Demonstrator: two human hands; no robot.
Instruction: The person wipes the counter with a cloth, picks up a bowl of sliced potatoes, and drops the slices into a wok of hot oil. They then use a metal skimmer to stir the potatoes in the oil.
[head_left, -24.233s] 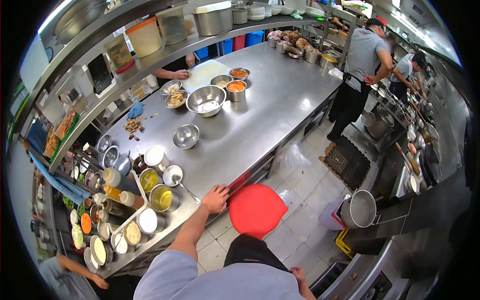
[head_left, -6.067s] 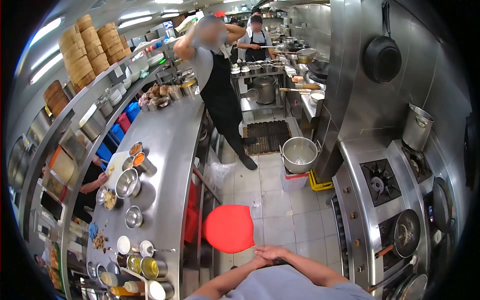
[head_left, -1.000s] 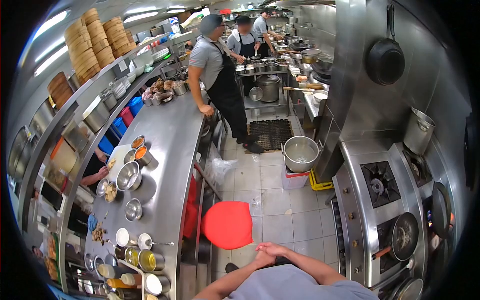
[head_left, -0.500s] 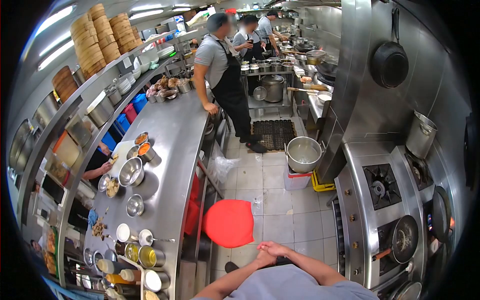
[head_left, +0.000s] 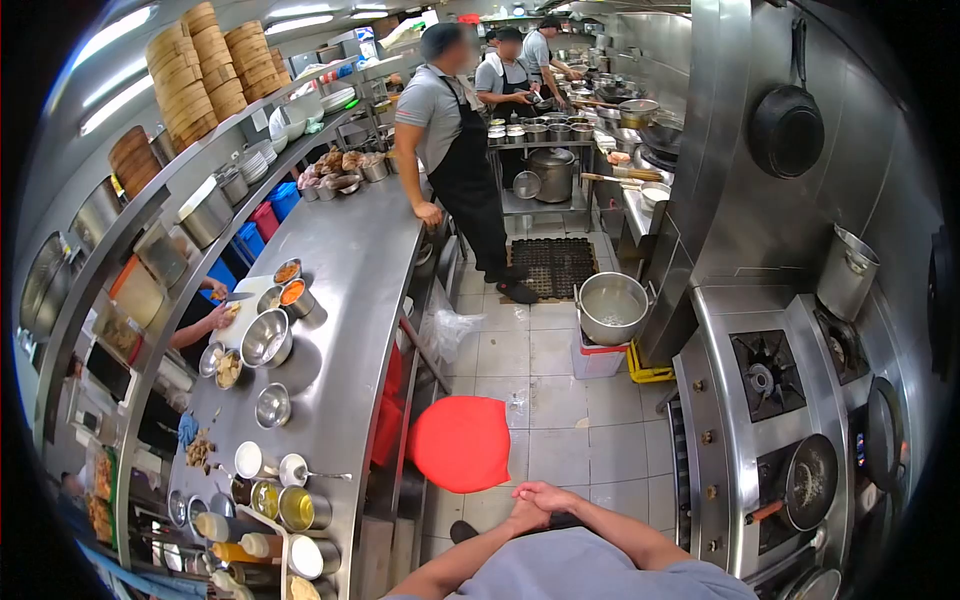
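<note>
My left hand [head_left: 527, 515] and my right hand [head_left: 546, 495] are clasped together in front of my grey shirt, fingers wrapped round each other. No tool or food shows in them, though some fingers are hidden. Just beyond them is a red round-topped seat [head_left: 460, 444]. To the right, a wok [head_left: 810, 482] with a wooden handle sits on the stove [head_left: 712, 380], some oily liquid in it. At the left, the steel counter [head_left: 335, 330] carries metal bowls [head_left: 266, 339], diced orange food [head_left: 292, 292] and sauce bottles [head_left: 238, 553].
A co-worker [head_left: 445, 150] in a black apron leans on the counter's far end; others stand behind. Another person's hands [head_left: 218, 315] work over a cutting board across the counter. A large pot [head_left: 612, 308] stands on a bucket in the tiled aisle, near a black mat [head_left: 552, 268].
My hands stay clasped in place. The view has shifted slightly. Across the counter, the other person's hands have moved and a knife now shows. A co-worker at the back has lowered their hands.
</note>
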